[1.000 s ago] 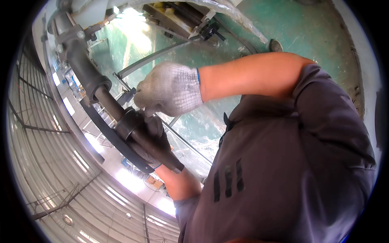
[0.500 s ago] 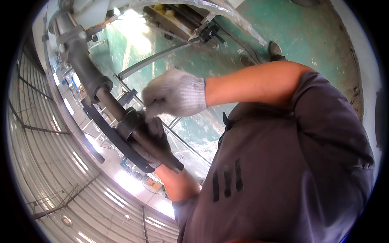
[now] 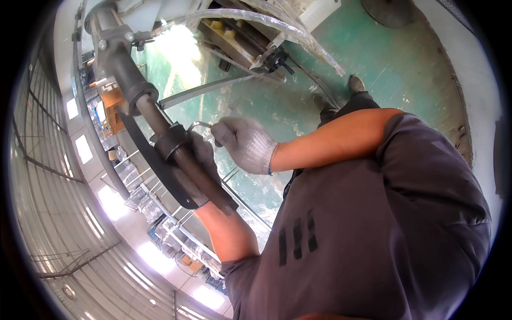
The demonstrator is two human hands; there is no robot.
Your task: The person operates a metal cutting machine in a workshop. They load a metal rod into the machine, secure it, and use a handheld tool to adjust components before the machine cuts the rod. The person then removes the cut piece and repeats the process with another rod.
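Note:
My right hand, in a grey-white knitted glove, is closed around a thin bent metal rod that looks like a hex key. The key's bent end reaches toward a dark round collar, where its tip is hard to make out. The collar sits around a dark metal tube slanting down toward my body. My gloved left hand wraps the tube from behind, just below the collar; the tube hides most of its fingers. A flat black curved bar runs along the tube's far side.
Up the tube's line is a thicker clamped housing. A grey metal rail crosses behind my hands, over a green floor. A machine part with a black knob and clear plastic tubing stand beyond. Racks and boxes lie to the left.
My right hand has drawn back from the collar, rightward and slightly down, so the bent key now shows. My left hand stays at the tube. The whole view has shifted slightly.

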